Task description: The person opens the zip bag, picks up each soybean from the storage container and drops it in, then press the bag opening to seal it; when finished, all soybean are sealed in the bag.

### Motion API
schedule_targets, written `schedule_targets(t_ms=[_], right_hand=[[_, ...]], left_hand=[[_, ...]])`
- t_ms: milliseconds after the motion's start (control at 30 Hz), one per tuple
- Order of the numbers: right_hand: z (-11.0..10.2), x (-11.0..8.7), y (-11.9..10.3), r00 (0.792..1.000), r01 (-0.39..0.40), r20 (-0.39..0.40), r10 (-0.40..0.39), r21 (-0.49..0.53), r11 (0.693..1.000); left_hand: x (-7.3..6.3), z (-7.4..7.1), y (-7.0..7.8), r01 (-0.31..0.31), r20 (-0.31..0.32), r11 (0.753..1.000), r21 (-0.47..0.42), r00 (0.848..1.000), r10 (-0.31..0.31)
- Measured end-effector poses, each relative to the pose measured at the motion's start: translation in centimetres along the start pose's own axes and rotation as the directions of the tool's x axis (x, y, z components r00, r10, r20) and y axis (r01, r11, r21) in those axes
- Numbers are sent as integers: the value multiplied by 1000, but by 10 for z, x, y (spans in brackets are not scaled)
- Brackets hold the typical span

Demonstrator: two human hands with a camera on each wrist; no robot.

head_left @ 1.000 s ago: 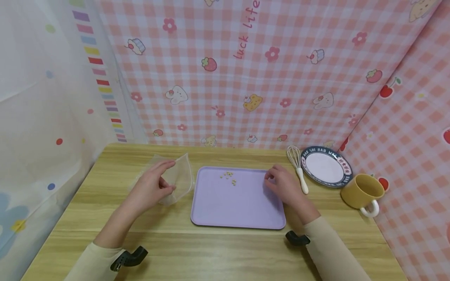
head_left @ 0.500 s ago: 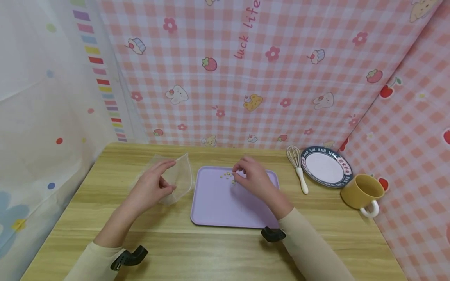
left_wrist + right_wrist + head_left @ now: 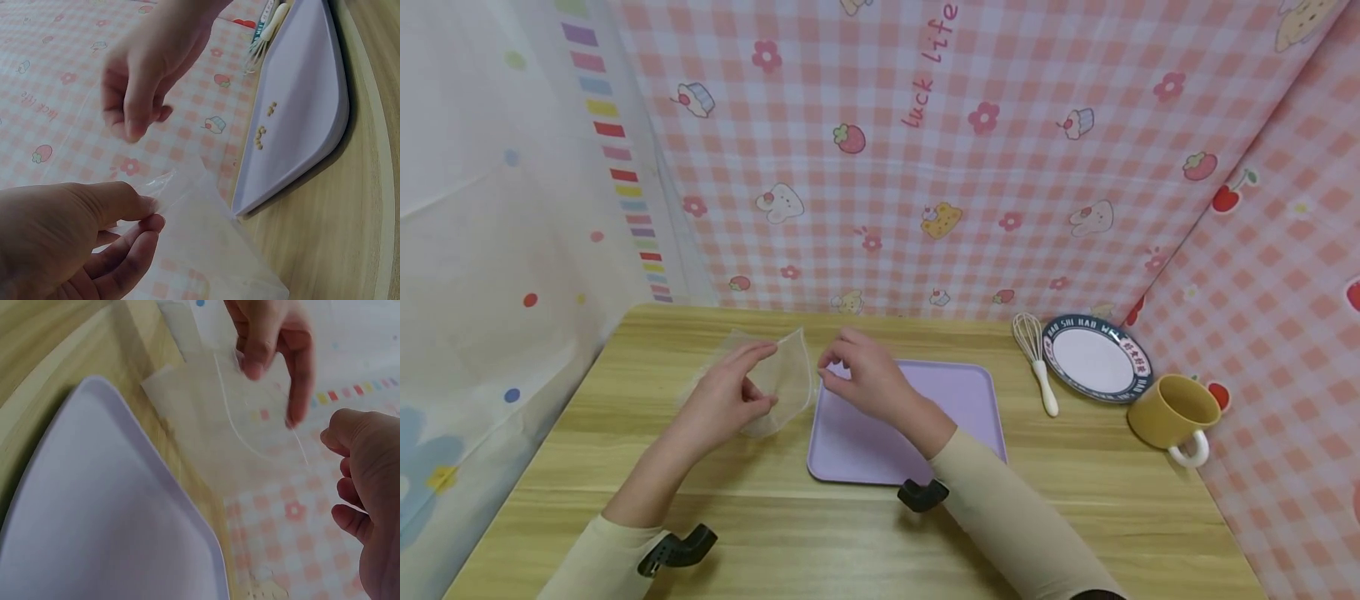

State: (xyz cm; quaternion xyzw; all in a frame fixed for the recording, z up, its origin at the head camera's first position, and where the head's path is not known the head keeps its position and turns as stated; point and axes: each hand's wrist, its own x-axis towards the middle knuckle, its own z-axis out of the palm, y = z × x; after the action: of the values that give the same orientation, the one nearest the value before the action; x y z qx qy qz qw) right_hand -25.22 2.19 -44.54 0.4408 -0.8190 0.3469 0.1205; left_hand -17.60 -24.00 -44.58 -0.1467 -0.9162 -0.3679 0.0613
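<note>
My left hand [image 3: 721,398] pinches the edge of a clear plastic bag [image 3: 792,379] between thumb and fingers, left of the lilac tray [image 3: 958,408]. The bag's mouth faces the tray. My right hand [image 3: 868,379] hovers over the tray's left edge, close to the bag's mouth but apart from it. Its fingers are curled, thumb near forefinger; whether something tiny is between them cannot be made out. Several small yellowish pellets [image 3: 259,136] lie on the tray in the left wrist view; in the head view the right hand and arm hide them.
To the right of the tray lie a whisk [image 3: 1042,379] with a white handle and a dark-rimmed plate [image 3: 1093,358]. A yellow mug [image 3: 1165,412] with a white handle stands near the right wall. The wooden table [image 3: 820,533] meets patterned cloth walls behind and beside it.
My right hand has moved left from the tray's right side, across the pellets, to the bag's mouth. The left hand and the bag have stayed in place.
</note>
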Motion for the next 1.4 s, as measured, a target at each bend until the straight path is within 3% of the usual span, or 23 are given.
schedule_targets(t_ms=[200, 667, 1100, 1400], right_hand=[[13, 16, -10, 999, 22, 39, -21, -4, 1000], [28, 32, -11, 997, -26, 66, 26, -10, 1000], [31, 33, -11, 997, -35, 68, 37, -18, 999], [14, 19, -4, 991, -120, 60, 117, 60, 991]], left_hand=[[0, 0, 1, 5, 5, 1000, -1, 1000, -5], [0, -1, 3, -8, 0, 1000, 5, 1000, 8], [0, -1, 2, 4, 7, 1000, 1, 1000, -4], [-1, -1, 1, 0, 0, 1000, -2, 1000, 0]])
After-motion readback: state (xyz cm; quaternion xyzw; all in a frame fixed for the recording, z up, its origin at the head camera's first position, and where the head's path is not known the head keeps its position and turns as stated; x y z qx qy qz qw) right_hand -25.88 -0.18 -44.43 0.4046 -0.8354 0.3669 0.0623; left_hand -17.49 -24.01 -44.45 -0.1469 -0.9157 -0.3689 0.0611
